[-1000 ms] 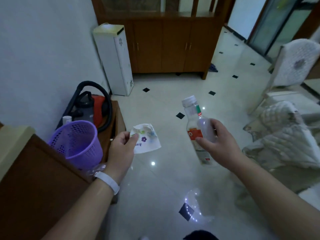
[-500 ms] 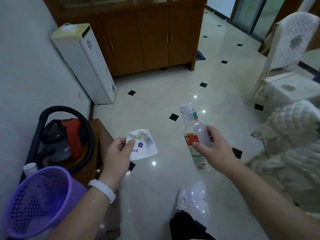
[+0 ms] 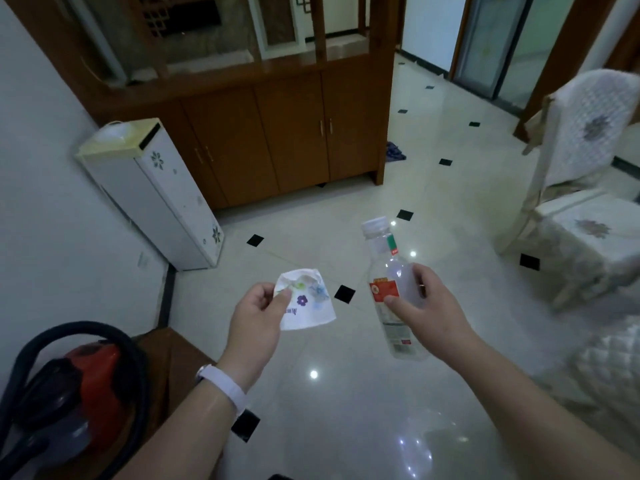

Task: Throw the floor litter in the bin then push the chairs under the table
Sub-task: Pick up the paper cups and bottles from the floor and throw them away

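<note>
My left hand (image 3: 255,315) pinches a crumpled white paper cup (image 3: 308,301) printed with small flowers, held over the tiled floor at centre. My right hand (image 3: 427,308) grips an empty clear plastic bottle (image 3: 389,285) with a white cap and red label, upright and slightly tilted. A white covered chair (image 3: 585,188) stands at the right, and part of another quilted chair cover (image 3: 609,362) shows at the lower right. No bin is in view.
A white slim floor appliance (image 3: 156,195) leans by the left wall. A red and black vacuum cleaner (image 3: 72,393) sits on a low wooden stand (image 3: 173,351) at lower left. A wooden cabinet (image 3: 277,133) lines the back. Glossy tiled floor (image 3: 346,393) stretches ahead.
The view has swung up and right: the purple basket at the lower left has slid out of view. Both hands keep their hold on the cup and bottle.
</note>
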`<state>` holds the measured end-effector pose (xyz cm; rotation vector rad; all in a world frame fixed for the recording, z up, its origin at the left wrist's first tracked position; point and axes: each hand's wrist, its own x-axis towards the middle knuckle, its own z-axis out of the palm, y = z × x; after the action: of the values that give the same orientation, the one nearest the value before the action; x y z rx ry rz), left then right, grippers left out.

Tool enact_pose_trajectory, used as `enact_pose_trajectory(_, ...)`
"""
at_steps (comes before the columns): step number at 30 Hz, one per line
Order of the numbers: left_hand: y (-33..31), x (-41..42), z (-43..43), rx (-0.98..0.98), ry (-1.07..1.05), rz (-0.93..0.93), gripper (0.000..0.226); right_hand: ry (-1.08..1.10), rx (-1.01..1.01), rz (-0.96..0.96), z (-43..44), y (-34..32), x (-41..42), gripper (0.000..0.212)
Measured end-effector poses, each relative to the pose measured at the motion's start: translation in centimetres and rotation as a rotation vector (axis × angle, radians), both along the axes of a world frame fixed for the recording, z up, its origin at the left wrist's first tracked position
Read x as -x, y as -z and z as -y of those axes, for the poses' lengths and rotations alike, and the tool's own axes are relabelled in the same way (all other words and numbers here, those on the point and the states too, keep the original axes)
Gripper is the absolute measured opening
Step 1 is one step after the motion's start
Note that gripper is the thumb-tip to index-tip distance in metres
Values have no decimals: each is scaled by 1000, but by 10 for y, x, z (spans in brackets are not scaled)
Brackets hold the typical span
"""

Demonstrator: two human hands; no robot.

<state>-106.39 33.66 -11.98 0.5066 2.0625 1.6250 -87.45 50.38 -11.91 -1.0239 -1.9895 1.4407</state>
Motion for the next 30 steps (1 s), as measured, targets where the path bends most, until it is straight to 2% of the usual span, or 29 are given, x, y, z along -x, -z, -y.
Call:
enact_pose_trajectory(9,29,74,-139,-13,124,57,11,152,65,64,-100,30,39,32)
enact_pose_trajectory(13,35,124,-216,-32,192,87,10,241,39,91,-162,30,83,32)
enact_pose_trajectory(21,25,233,-368,-45,326,90,11,332,-16,69,-281,5,182,46)
enact_pose_trajectory(26,30,261,-437,-12,400,119,12,418,41,69,-328,15,204,29)
enact_pose_trajectory(30,39,272,-505,10,417,125,12,502,83,38,-395,31,207,28)
